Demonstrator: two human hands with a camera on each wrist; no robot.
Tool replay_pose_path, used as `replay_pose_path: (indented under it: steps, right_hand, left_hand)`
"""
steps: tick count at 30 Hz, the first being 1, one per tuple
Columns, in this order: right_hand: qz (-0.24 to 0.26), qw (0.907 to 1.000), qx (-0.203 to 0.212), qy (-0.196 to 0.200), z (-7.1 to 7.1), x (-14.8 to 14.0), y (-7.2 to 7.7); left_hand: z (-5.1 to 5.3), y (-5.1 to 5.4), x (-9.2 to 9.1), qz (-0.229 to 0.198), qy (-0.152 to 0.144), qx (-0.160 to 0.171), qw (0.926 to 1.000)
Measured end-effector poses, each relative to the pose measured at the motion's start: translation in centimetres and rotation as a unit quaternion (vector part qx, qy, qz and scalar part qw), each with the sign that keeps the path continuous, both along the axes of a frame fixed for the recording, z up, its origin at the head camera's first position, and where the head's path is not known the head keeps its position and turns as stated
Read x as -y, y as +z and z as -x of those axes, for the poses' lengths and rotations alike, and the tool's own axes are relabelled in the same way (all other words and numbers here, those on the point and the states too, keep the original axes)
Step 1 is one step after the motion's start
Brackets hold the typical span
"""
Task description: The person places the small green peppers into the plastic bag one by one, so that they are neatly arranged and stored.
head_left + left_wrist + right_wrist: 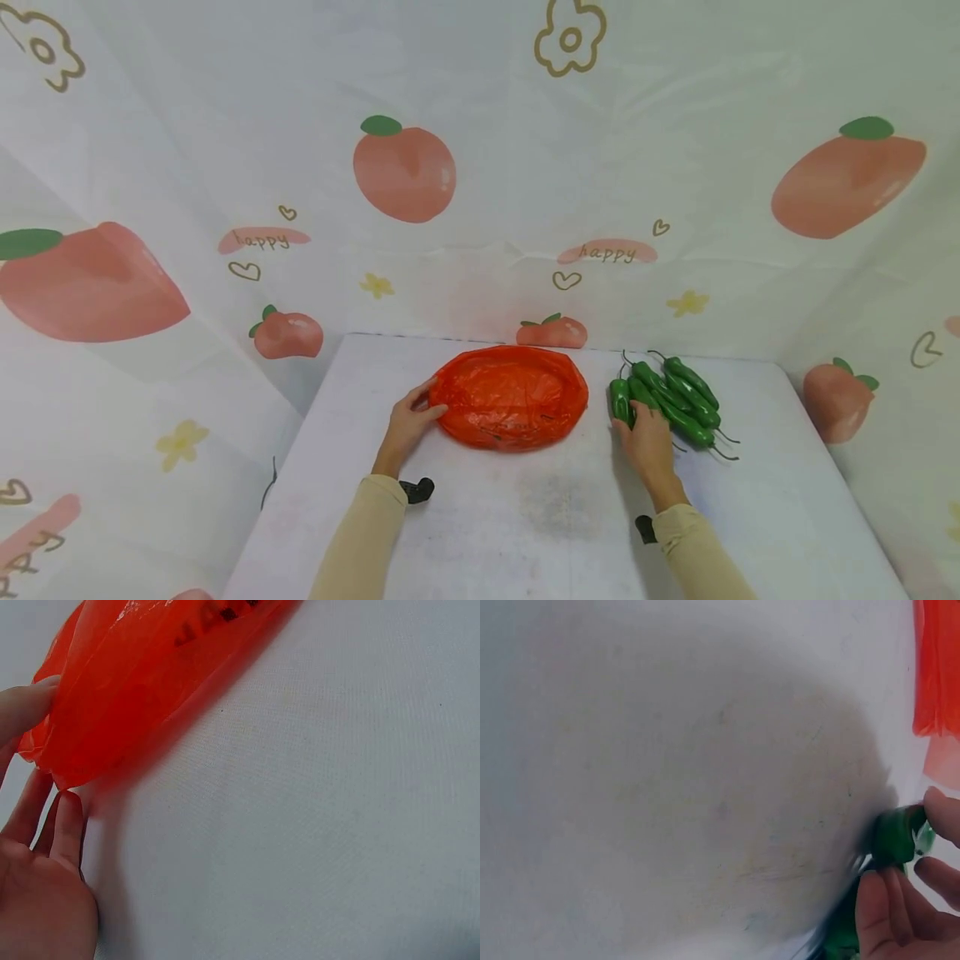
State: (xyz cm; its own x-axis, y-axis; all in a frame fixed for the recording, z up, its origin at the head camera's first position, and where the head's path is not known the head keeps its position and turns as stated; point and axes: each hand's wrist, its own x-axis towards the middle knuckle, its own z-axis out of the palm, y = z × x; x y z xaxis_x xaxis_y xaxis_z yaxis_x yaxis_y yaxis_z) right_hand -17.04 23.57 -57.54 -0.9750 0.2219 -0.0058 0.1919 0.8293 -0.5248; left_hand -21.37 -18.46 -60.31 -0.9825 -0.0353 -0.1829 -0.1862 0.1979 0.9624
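A red plastic bag (510, 392), spread into an oval dish shape with a raised rim, lies on the white table. My left hand (407, 423) holds its left rim, thumb on one side and fingers on the other; dark print shows on the bag (150, 682) in the left wrist view. To the right lies a group of long green chili peppers (678, 398) with thin stems. My right hand (648, 446) pinches the leftmost chili pepper (620, 400) between thumb and fingers. In the right wrist view that pepper (892, 836) is partly hidden by the fingers.
The white table (480, 533) meets a white printed backdrop (480, 292) at its back and sides. A black strap piece (417, 491) shows by the left wrist and another black piece (645, 529) by the right wrist.
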Motion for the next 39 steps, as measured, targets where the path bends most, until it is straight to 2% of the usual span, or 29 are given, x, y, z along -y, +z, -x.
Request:
replay_pose_path:
  steps: [4,14,21,29,39]
  right_hand:
    - [-0.007,0.9999,0.013,0.008,-0.1,-0.1,-0.2]
    - [0.013,0.9995,0.029,-0.006,-0.1,0.0,-0.2]
    - [0.054,0.9986,-0.004,0.004,-0.3,-0.4,0.1]
    - [0.091,0.9958,-0.009,0.001,-0.2,-0.9,0.8]
    - [0.093,0.9937,-0.061,-0.008,-0.6,-1.9,2.5]
  left_hand:
    - [-0.2,0.1,0.1,-0.003,-0.007,0.008,0.9999]
    - [-0.5,0.2,-0.3,-0.006,-0.005,0.007,0.9999]
    - [-0.5,0.2,-0.3,-0.003,-0.005,0.006,1.0000]
    - [-0.6,0.6,-0.3,0.005,0.002,0.016,0.9999]
    - [-0.4,0.5,-0.4,0.007,0.003,0.009,0.9999]
